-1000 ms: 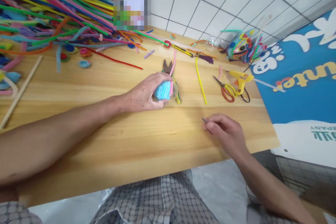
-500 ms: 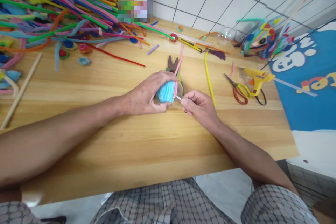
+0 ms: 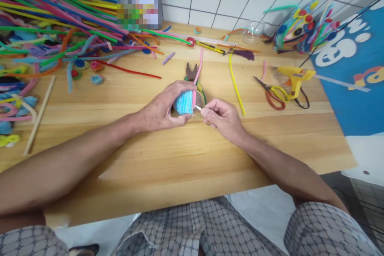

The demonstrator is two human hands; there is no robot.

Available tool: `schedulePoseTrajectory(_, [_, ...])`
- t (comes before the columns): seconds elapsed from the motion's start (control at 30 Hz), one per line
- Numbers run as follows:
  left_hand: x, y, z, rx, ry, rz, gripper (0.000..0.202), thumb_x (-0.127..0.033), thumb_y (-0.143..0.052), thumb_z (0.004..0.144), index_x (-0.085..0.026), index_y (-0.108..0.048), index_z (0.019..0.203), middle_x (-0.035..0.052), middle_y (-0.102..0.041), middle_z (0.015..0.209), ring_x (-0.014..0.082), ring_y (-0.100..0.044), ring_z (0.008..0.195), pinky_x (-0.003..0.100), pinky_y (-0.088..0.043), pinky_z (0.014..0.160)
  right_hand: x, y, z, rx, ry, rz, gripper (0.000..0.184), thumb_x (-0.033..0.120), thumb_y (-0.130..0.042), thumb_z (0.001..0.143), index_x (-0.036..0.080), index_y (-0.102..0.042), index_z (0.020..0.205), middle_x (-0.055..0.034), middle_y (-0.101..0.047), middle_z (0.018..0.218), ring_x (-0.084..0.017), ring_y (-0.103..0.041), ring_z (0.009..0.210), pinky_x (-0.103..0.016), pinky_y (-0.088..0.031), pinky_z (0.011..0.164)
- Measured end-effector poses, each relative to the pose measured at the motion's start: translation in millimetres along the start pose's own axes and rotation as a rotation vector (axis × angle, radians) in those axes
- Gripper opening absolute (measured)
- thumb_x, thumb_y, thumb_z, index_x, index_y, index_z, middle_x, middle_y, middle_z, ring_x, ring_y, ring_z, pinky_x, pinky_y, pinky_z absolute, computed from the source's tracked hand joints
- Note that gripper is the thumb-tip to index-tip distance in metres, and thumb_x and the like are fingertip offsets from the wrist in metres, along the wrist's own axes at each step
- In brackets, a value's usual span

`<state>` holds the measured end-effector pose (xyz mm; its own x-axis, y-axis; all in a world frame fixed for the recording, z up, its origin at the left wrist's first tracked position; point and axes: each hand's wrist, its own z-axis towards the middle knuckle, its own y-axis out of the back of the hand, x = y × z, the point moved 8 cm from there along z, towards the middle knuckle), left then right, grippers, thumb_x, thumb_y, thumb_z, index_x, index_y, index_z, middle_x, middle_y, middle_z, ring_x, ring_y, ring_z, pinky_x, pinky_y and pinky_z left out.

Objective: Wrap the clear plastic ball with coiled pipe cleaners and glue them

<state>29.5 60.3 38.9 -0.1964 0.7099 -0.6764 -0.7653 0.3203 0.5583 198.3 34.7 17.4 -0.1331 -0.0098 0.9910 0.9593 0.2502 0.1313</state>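
My left hand (image 3: 163, 106) is wrapped round a clear ball partly covered in light-blue fuzzy pipe cleaner (image 3: 183, 103). A pink pipe cleaner (image 3: 199, 68) lies along the edge of the blue part, and its free end points away from me. My right hand (image 3: 223, 118) pinches a slim, pale pointed tool (image 3: 197, 107), whose tip touches the ball or the pink strip. Most of that tool is hidden by the fingers. Just behind the ball lie pliers (image 3: 192, 72) with dark jaws, their handles partly covered.
Many coloured pipe cleaners (image 3: 60, 8) are heaped at the left, near a wooden stick (image 3: 40, 116). To the right lie scissors (image 3: 274, 96), a yellow glue gun (image 3: 295, 78) and a yellow pipe cleaner (image 3: 236, 84). A yellow cutter (image 3: 210, 47), a clear ball (image 3: 253, 30) and a decorated fish (image 3: 295, 32) are at the back.
The whole view has shifted slightly, so things on the table appear a little further left. Both hands keep their hold, with the pale tip still against the ball's pink edge.
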Motion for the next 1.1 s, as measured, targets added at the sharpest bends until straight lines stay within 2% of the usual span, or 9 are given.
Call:
schedulePoseTrajectory(0.37, [4.8,-2.7,-0.8,0.017,0.021,0.005,0.065,-0.037,-0.075,0.086,-0.025,-0.052,0.145,0.0149,-0.064,0.147,0.0341,-0.061,0.140,0.055,-0.051,0.121,2.6,-2.0,1.8,0.008,0.037,-0.031,0.051,0.068,-0.079,0.088,0.022,-0.061,0.075,0.0055,-0.059,0.059,-0.007,-0.043,0.051,-0.024,-0.034,0.050])
schedulePoseTrajectory(0.57, [1.9,-2.1,-1.1,0.022,0.004,0.018,0.064,-0.035,-0.074,0.088,-0.025,-0.051,0.147,0.0153,-0.063,0.148,0.0334,-0.060,0.140,0.054,-0.051,0.121,6.0,-1.4,-0.6,-0.033,0.090,-0.095,0.046,0.060,-0.077,0.092,0.022,-0.059,0.074,0.0060,-0.054,0.060,-0.008,-0.040,0.053,-0.025,-0.031,0.051])
schedulePoseTrajectory(0.77, [3.8,-2.8,-1.4,0.036,0.025,0.009,0.064,-0.041,-0.074,0.088,-0.026,-0.051,0.146,0.0155,-0.062,0.149,0.0342,-0.061,0.140,0.056,-0.052,0.120,0.8,-0.7,-0.4,-0.017,0.093,-0.091,0.049,0.065,-0.075,0.092,0.022,-0.059,0.076,0.0054,-0.055,0.060,-0.009,-0.042,0.054,-0.025,-0.031,0.051])
schedulePoseTrajectory(0.97, [4.3,-2.5,-1.9,0.046,0.043,0.005,0.064,-0.044,-0.074,0.090,-0.027,-0.051,0.147,0.0149,-0.062,0.149,0.0337,-0.061,0.141,0.055,-0.052,0.120,4.4,-2.1,0.1,-0.014,0.110,-0.111,0.042,0.055,-0.076,0.093,0.022,-0.059,0.076,0.0059,-0.055,0.061,-0.008,-0.041,0.054,-0.025,-0.032,0.052])
schedulePoseTrajectory(1.1, [4.0,-3.5,-2.6,0.046,0.037,0.012,0.064,-0.042,-0.074,0.091,-0.026,-0.049,0.148,0.0154,-0.060,0.150,0.0329,-0.059,0.141,0.054,-0.050,0.121,8.7,-2.8,-0.9,-0.035,0.132,-0.128,0.037,0.048,-0.075,0.093,0.022,-0.056,0.073,0.0077,-0.049,0.060,-0.007,-0.036,0.053,-0.025,-0.031,0.052])
